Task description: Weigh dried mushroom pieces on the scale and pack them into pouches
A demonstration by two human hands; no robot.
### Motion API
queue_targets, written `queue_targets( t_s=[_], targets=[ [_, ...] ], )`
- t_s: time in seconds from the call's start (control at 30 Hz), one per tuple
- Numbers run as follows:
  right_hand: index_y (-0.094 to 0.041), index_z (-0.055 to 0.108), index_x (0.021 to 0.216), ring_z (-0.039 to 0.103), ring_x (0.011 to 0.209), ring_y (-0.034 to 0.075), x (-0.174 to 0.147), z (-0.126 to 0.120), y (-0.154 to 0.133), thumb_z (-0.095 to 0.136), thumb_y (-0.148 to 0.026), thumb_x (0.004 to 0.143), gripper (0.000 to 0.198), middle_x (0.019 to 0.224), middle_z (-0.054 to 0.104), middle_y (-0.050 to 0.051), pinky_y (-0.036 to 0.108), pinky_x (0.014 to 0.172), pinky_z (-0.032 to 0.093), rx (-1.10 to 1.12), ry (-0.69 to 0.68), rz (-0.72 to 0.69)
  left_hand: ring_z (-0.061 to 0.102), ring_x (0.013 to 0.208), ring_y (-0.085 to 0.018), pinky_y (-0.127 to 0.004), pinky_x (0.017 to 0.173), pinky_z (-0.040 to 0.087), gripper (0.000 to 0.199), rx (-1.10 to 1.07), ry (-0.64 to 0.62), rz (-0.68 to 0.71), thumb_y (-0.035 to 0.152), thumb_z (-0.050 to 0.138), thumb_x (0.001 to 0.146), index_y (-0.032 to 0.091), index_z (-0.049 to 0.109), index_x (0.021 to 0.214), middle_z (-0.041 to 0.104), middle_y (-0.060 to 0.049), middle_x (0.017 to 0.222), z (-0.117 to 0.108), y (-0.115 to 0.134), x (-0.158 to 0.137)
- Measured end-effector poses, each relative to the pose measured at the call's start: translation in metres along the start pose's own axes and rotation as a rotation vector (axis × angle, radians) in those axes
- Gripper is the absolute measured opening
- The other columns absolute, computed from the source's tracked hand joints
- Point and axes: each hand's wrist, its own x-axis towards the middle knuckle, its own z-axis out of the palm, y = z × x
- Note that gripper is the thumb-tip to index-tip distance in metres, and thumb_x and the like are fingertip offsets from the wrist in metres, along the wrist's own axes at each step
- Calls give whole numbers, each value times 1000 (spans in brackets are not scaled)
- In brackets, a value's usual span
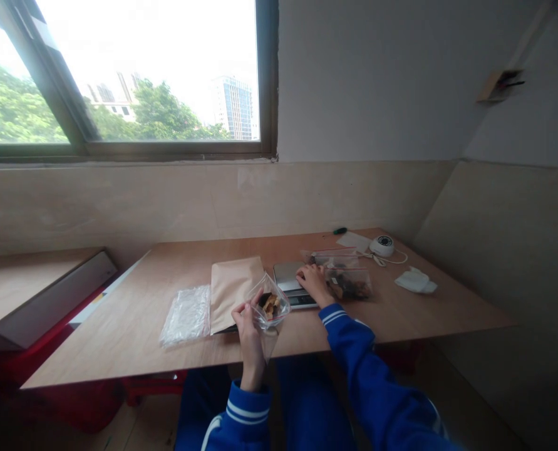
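Seated at a plywood table [133,326] under a window [133,75], both arms in blue sleeves with white cuff stripes. Left hand [249,329] raised at the table's near edge, fingers closed around the mouth of a small clear bag [272,307] holding a few brown and yellow pieces, too small to name. Right hand [312,282] laid palm down at two o'clock from that bag, fingers spread flat on a silver scale [290,282]; nothing visibly gripped, though the fingertips are hard to make out. Scale display partly hidden by the hand and wrist. Just beyond the right hand, at three o'clock, a larger zip bag [347,275] with red seal lines and dark contents, blurred. Brown paper pouch [232,288] lying flat at ten o'clock from the small bag, its lower corner covered by the left hand. Stack of clear bags [187,313] at nine o'clock. Farther back at one o'clock: white round device [382,245] with cord, crumpled white tissue [416,280], green pen [339,231]. Lap and legs cut off below.
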Motion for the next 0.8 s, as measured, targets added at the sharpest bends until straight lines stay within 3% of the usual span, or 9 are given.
queue_targets(
  t_s=[0.2,0.37,0.47,0.57,0.67,0.8],
  targets=[
    [-19,67,80,56,89,24,5,-10,2,59,-30,85,14,83,71,8,42,91,29,94,71,49,59,103,-18,-36,93,48,31,-21,8,11,46,49,88,20,61,99,56,-6,111,0,3,-2],
    [-17,67,71,62,76,23,6,-20,3,55,-51,83,37,70,70,8,41,83,39,273,162,168,62,99,-19,-36,85,52,28,-62,27,-31,44,49,88,19,58,98,57,-7,115,7,10,-5],
    [-15,67,79,64,68,22,0,-28,-14,43,-62,84,53,74,72,9,35,69,47,408,198,211,62,99,-19,-37,84,52,21,-102,47,-66,41,51,88,21,50,95,62,-8,113,11,6,-3],
    [-15,67,87,67,72,21,-12,-42,-51,42,-65,83,56,82,73,10,31,64,49,676,250,243,63,100,-19,-38,87,51,19,-106,16,-90,40,50,89,22,46,96,64,-8,112,14,-3,-1],
    [-17,67,82,67,78,22,-24,-64,-90,53,-59,83,44,83,73,9,33,72,51,895,135,134,63,103,-20,-38,92,49,21,-98,-5,-85,41,49,89,22,47,98,64,-8,111,14,-11,1],
    [-20,70,87,63,94,23,-37,-86,-111,52,-48,88,33,94,72,8,38,89,46,687,171,-51,61,109,-21,-37,93,48,29,-50,-21,-42,45,49,88,20,54,103,60,-8,118,10,-11,5]
  ],
)
